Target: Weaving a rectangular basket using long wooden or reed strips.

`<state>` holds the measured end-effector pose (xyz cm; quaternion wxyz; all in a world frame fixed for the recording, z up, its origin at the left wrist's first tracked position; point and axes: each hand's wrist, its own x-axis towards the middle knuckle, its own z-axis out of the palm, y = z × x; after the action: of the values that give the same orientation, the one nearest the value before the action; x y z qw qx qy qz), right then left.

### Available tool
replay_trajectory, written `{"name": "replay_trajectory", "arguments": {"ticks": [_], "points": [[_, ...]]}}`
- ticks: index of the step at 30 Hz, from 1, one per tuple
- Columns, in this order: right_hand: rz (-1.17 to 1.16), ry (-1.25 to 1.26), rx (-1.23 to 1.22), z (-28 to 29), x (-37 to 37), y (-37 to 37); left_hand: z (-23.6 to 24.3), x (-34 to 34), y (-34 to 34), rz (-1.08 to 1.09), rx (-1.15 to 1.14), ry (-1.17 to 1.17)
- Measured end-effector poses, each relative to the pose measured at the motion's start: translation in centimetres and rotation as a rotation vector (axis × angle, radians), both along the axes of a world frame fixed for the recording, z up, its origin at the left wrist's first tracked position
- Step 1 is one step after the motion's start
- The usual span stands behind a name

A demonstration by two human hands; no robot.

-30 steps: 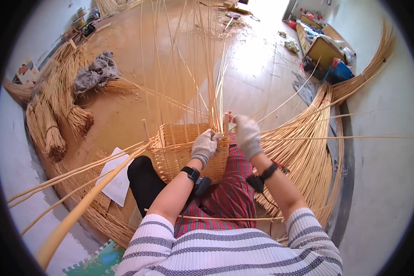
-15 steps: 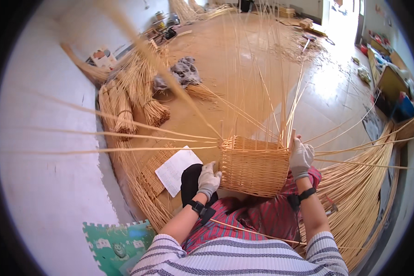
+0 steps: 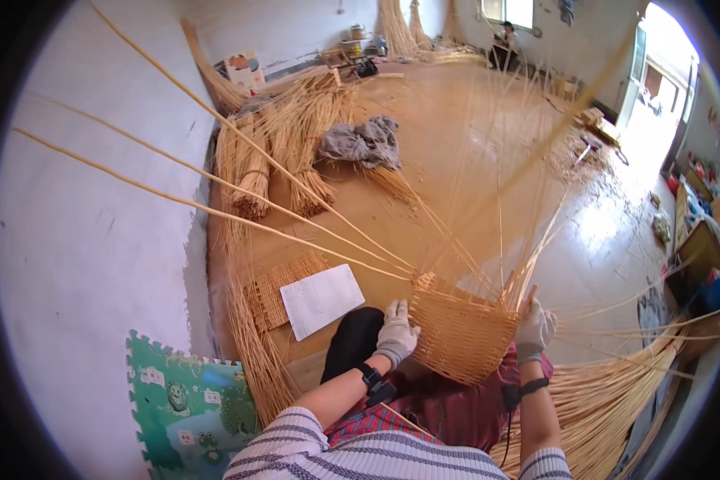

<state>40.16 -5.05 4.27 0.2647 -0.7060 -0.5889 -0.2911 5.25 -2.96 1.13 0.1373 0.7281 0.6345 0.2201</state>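
A woven tan basket (image 3: 462, 336) rests at my lap, tilted, with long loose rods fanning up and outward from its rim. My left hand (image 3: 398, 332), in a pale glove, touches the basket's left side with its fingers stretched apart. My right hand (image 3: 536, 326), also gloved, grips the upright stick and edge at the basket's right corner. Left of my knee, a white paper sheet (image 3: 322, 302) lies on a flat woven mat (image 3: 268, 296).
Rod bundles (image 3: 248, 176) and a grey cloth (image 3: 358, 142) lie along the left wall. More rods (image 3: 616, 384) spread to my right. A green foam mat (image 3: 168, 392) is lower left, cluttered shelves (image 3: 700, 240) far right. A person (image 3: 504, 44) sits by the back window.
My view has swung to the right. The basket has turned and tipped. My right hand has moved from raised beside the basket to its corner; my left hand has moved down its left side.
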Motion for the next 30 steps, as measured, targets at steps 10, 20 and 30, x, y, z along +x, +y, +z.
{"name": "replay_trajectory", "arguments": {"ticks": [10, 20, 30], "points": [[-0.237, 0.045, -0.146, 0.8, -2.2, 1.2, -3.0, -0.7, 7.5, -0.011, -0.14, -0.712], [0.533, 0.427, -0.419, 9.6, -27.3, 3.1, -5.4, -1.0, 10.0, -0.063, -0.214, -0.829], [0.491, 0.31, -0.378, 11.0, -32.1, 8.4, -4.5, -1.7, 11.7, -0.151, -0.227, -0.706]]}}
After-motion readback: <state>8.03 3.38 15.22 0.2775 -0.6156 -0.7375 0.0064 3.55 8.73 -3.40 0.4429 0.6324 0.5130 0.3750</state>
